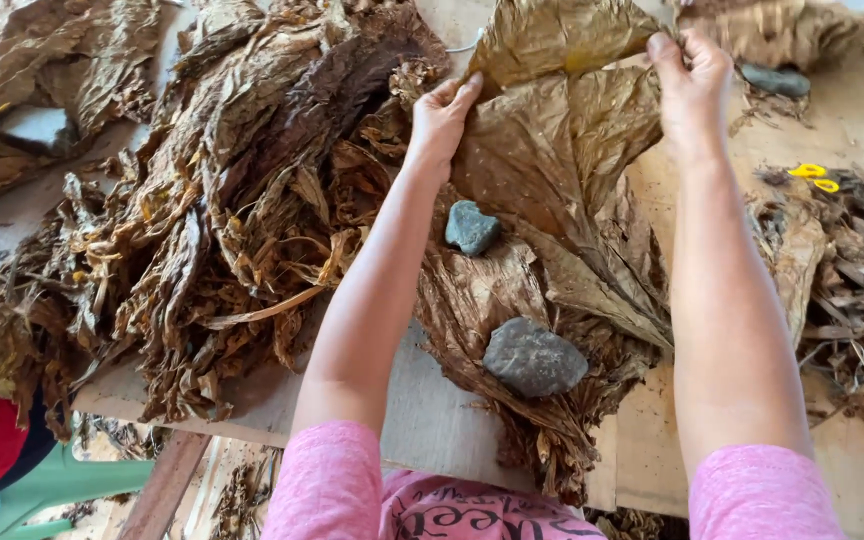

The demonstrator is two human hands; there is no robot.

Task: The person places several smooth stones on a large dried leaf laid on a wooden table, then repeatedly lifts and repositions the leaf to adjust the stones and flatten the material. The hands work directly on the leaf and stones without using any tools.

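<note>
With our left hand [442, 115] and right hand [690, 75] pinched shut on the broad, dry brown leaf [552, 130] above the stone-weighted leaf stack [512, 290], we spread it gently, avoiding tears.

One head-worn camera looks steeply down and forward from close above the worktop [432, 420], arms reaching away from the near edge; the far side fills the top.

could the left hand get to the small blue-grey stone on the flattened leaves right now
Probably yes, but not freely: the small stone lies uncovered just below the left hand, with nothing between them. That hand is busy pinching the edge of the big leaf, so it would have to let go.
</note>
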